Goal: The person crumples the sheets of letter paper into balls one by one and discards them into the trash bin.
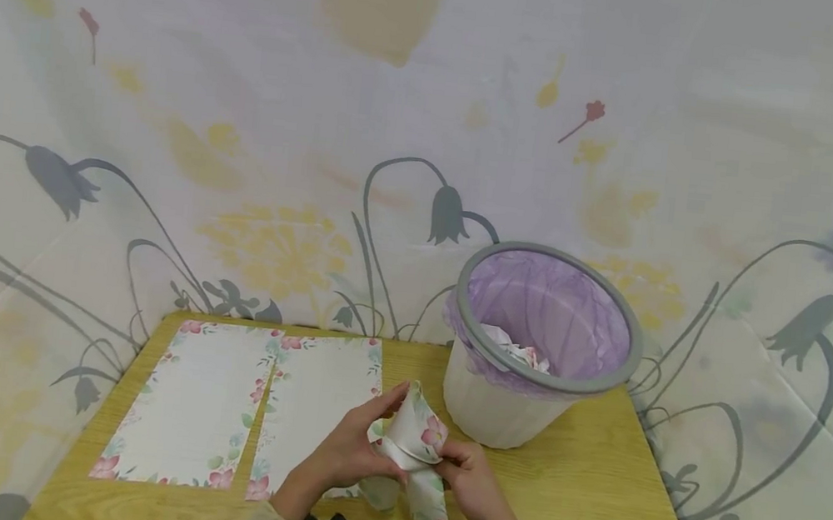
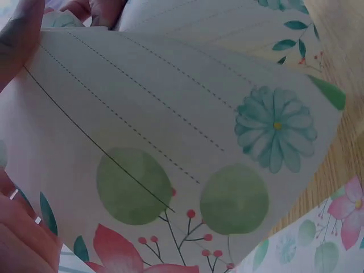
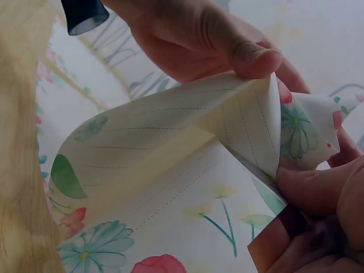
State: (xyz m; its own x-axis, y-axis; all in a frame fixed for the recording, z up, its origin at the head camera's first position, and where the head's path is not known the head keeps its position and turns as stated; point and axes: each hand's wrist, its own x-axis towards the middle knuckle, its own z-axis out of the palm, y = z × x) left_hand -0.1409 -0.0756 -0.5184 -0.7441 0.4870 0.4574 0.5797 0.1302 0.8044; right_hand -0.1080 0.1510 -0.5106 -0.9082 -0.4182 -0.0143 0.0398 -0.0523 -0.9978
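Note:
Both hands hold one sheet of floral-bordered paper (image 1: 411,431), bent and folded above the front of the table. My left hand (image 1: 349,446) grips its left side, with the thumb pressing on the paper in the right wrist view. On the other side my right hand (image 1: 474,483) pinches the folded edge between thumb and fingers. Dotted writing lines and a blue-green flower show on the curved paper (image 2: 170,114) in the left wrist view. Part of the sheet hangs below the hands, and some fingertips are hidden behind it.
Two flat floral-bordered sheets, a left sheet (image 1: 184,405) and a right sheet (image 1: 320,401), lie side by side on the wooden table (image 1: 590,494). Behind my right hand stands a white bin (image 1: 492,410) with a grey rim and purple liner (image 1: 562,308), containing crumpled paper (image 1: 521,350).

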